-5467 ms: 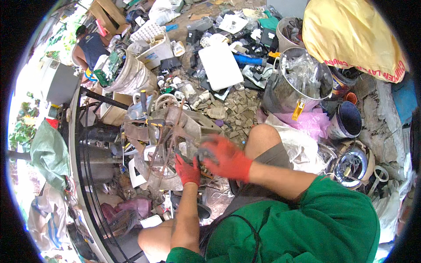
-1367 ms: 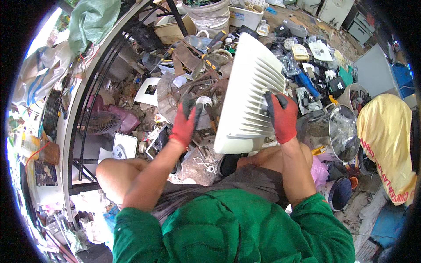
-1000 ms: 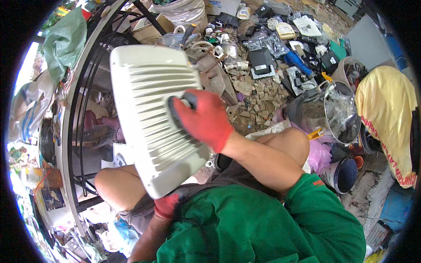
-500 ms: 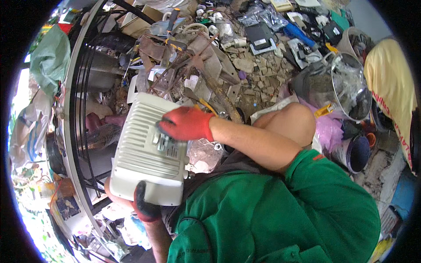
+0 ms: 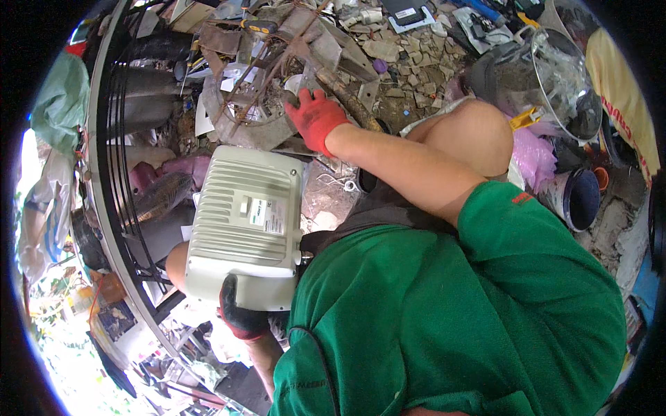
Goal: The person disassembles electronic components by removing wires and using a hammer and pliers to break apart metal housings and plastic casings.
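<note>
A white ribbed metal enclosure (image 5: 239,180) with rounded corners, a pale label and a connector on its right side rests on my lap, a little left of the middle. My left hand (image 5: 243,315), in a red and black glove, grips its near edge with the thumb lying over the top face; the fingers beneath are hidden. Beyond the enclosure's far right corner, my right hand (image 5: 318,123) in a red glove is apart from it, fingers spread and nothing seen in them. It is closest to the rusty metal scrap (image 5: 253,128) on the ground.
A black metal rack (image 5: 111,173) runs along the left. Broken rubble (image 5: 416,66) covers the ground ahead. At the right are a clear-lined bin (image 5: 565,87), a dark bucket (image 5: 576,201) and a yellowish sack (image 5: 621,90). A yellow-handled screwdriver (image 5: 258,26) lies among scrap at the far side.
My right hand has left the enclosure's label area and moved away toward the scrap, its fingers opening. My left hand keeps its hold. The head view has shifted, so the far surroundings sit higher.
</note>
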Motion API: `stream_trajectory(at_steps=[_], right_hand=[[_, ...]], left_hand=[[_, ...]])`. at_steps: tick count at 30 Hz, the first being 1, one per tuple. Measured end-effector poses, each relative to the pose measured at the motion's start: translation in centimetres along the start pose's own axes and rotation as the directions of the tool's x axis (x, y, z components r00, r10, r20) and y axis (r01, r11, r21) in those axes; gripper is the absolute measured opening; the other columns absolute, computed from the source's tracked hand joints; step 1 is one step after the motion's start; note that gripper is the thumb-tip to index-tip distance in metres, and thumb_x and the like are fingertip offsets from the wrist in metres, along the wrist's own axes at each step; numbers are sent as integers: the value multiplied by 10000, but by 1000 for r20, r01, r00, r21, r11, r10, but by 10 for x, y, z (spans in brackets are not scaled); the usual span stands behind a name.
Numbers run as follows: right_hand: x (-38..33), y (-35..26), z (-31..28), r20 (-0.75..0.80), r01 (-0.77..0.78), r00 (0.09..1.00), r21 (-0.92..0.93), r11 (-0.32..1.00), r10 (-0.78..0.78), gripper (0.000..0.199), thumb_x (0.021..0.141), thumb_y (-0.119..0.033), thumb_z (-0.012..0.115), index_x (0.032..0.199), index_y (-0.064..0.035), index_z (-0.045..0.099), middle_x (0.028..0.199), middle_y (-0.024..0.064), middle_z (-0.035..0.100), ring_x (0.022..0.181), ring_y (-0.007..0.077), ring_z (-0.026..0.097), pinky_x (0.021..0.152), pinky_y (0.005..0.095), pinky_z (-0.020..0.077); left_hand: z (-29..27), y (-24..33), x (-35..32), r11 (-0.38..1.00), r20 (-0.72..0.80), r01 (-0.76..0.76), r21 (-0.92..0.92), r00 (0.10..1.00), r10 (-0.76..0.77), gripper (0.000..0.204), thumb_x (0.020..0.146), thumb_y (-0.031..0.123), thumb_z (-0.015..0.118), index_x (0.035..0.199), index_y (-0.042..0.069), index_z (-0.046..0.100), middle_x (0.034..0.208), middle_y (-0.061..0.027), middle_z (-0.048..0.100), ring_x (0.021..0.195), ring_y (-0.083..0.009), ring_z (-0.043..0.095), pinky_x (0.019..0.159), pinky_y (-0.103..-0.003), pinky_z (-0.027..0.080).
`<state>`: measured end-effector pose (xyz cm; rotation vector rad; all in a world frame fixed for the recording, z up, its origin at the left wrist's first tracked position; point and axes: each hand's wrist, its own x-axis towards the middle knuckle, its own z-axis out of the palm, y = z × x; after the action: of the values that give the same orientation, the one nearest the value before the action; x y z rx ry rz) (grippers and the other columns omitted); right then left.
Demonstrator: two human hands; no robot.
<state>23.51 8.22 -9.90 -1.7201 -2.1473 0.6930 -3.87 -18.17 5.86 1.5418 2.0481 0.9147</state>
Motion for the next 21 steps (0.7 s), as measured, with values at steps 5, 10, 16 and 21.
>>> stream_trajectory(at_steps=[5,10,16,21], right_hand=[[3,-6,-29,-287,52,956,-43,998,-62,597,800,-177,568,1364,-35,432,1186,250,529,1101,409,530,883,469,508],[31,91,-26,-330,-181,929,-19,983,165,565,790,-276,620,1272,-25,464,1178,270,557,1169,415,518,957,486,456],[15,52,-39,-97,-242,963,86,966,250,610,760,-371,689,1192,3,473,1200,270,587,1157,395,554,931,465,473],[13,72,-45,13,-322,945,207,924,327,624,738,-349,657,1207,22,478,1196,279,598,1113,367,601,955,442,475]], left_hand=[[-9,-13,-1,974,-88,-129,187,985,148,359,851,109,640,1157,-74,599,1143,-207,631,1021,-281,623,872,-406,529],[28,6,52,957,-46,-263,-122,965,259,324,891,112,562,1174,-43,580,1187,-204,602,1065,-326,598,925,-485,509],[38,-25,93,337,303,384,-860,914,-269,464,923,230,524,1334,21,477,1294,-137,550,1198,-298,516,1055,-458,378],[89,5,127,97,594,619,-779,779,-203,471,899,237,542,1312,13,501,1314,-137,552,1230,-301,503,1076,-444,375]])
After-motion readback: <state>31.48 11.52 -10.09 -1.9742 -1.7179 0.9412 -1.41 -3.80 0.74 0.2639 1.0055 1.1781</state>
